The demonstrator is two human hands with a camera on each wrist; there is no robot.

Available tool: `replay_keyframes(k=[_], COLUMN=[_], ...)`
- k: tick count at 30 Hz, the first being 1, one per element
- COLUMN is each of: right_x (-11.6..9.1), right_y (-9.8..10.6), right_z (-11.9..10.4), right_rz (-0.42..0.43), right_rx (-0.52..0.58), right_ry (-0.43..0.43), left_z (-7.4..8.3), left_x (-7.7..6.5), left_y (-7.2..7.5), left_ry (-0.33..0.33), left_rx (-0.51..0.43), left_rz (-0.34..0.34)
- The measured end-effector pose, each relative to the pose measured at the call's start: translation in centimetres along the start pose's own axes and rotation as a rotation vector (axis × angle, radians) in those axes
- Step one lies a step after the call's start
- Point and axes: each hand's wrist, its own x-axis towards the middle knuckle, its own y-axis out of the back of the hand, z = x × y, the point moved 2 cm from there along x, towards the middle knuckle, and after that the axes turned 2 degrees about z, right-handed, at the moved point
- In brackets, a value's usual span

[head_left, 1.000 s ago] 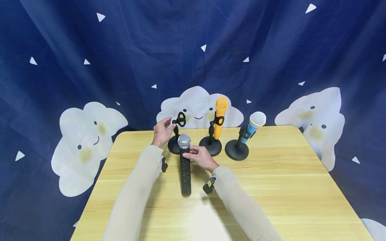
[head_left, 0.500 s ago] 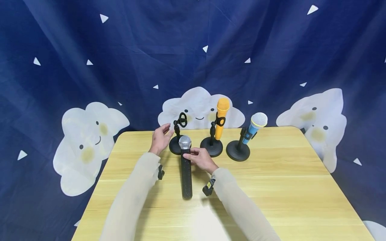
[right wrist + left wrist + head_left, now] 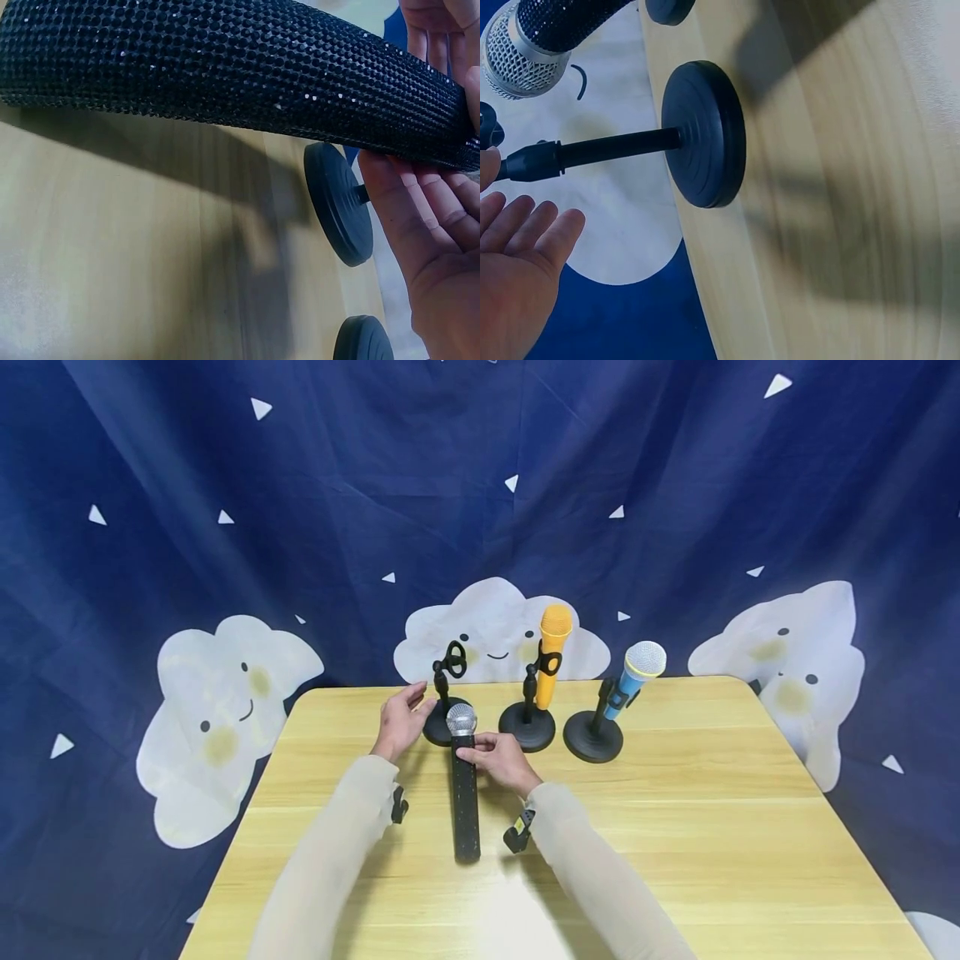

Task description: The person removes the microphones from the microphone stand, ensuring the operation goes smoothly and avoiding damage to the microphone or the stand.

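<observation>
My right hand [image 3: 504, 762] pinches a black microphone [image 3: 465, 802] just below its silver mesh head. In the right wrist view, the glittery studded handle [image 3: 225, 67] lies between thumb and fingers. The microphone is tilted, head away from me, over the table. To its left, my left hand [image 3: 401, 720] has relaxed, spread fingers beside a black desk microphone stand [image 3: 444, 692] with an unoccupied ring clip. The left wrist view puts the thumb close by the stand's upper joint; whether they touch, I cannot tell. The stand's round base [image 3: 705, 135] rests on the table.
An orange microphone [image 3: 555, 635] sits upright in the clip of a middle stand [image 3: 527, 732]. Right of it, a blue microphone [image 3: 630, 681] with a white head leans in another stand [image 3: 592, 743]. Behind the wooden table [image 3: 712, 827] hangs a blue cloud-patterned curtain [image 3: 360, 485].
My left hand has drawn back and down from the ring clip to lower beside the stand. The right hand keeps its grip, and the black microphone has shifted slightly towards me.
</observation>
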Motion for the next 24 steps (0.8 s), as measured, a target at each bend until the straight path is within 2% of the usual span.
replay_keyframes(k=[3, 14, 24], right_x=[0.3, 0.2, 0.1], right_y=[-0.1, -0.1, -0.1], right_z=[0.8, 1.1, 1.3], right_rz=[0.010, 0.032, 0.047], right_rx=[-0.013, -0.054, -0.088], right_ry=[-0.007, -0.013, -0.078], left_z=[-0.2, -0.9, -1.6], left_x=[-0.3, -1.2, -2.2], left_y=[-0.1, -0.1, -0.4], left_ry=[0.004, 0.033, 0.031], left_rx=[-0.008, 0.002, -0.024], left_rz=[0.000, -0.014, -0.013])
